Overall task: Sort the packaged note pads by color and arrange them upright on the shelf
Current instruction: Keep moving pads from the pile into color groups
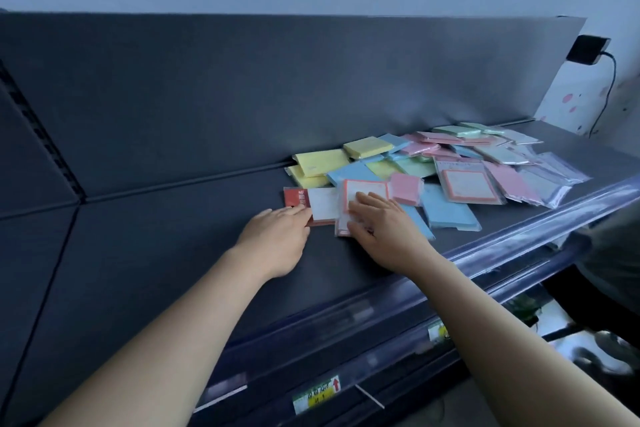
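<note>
While L hand (277, 230) touches red pad (294, 197) w/ straight fingers, R hand (379, 224) presses flat-fingered on bordered pad (367, 188); pile (446, 149) at 2 o'clock.

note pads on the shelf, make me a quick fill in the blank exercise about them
1. The note pads lie in a flat pile on the shelf; none stands ____.
2. The left hand touches a pack whose left end is ____.
3. The ____ hand rests on the red-bordered pack.
4. The back-left pads are ____.
Missing words: upright; red; right; yellow.
</note>
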A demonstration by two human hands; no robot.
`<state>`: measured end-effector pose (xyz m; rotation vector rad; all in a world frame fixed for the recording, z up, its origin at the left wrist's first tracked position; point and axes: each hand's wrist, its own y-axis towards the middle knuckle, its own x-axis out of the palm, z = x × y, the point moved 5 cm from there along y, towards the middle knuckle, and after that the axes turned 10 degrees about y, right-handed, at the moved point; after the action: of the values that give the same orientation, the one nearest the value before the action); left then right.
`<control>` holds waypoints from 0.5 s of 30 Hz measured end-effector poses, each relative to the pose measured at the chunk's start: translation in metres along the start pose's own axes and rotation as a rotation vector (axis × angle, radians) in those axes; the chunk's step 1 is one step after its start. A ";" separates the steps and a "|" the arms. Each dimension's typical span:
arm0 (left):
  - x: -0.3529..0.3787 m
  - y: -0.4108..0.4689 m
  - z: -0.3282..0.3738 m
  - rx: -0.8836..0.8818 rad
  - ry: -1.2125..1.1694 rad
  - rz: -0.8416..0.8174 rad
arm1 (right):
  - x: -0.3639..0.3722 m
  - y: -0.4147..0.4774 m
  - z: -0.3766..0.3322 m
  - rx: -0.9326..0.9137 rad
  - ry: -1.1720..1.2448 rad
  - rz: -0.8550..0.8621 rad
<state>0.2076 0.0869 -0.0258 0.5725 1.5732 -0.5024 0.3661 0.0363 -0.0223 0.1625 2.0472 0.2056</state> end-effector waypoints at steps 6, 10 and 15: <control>-0.016 -0.050 -0.020 -0.186 0.119 0.099 | 0.009 0.000 -0.033 -0.104 0.163 -0.046; -0.028 -0.053 -0.039 -0.343 0.056 0.194 | 0.016 0.011 -0.030 0.011 0.149 -0.052; -0.008 -0.026 -0.040 -0.325 -0.084 -0.119 | 0.029 0.023 -0.024 0.137 0.120 -0.168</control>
<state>0.1609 0.0912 -0.0153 0.2091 1.5736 -0.3444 0.3325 0.0632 -0.0315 0.0631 2.1828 -0.0304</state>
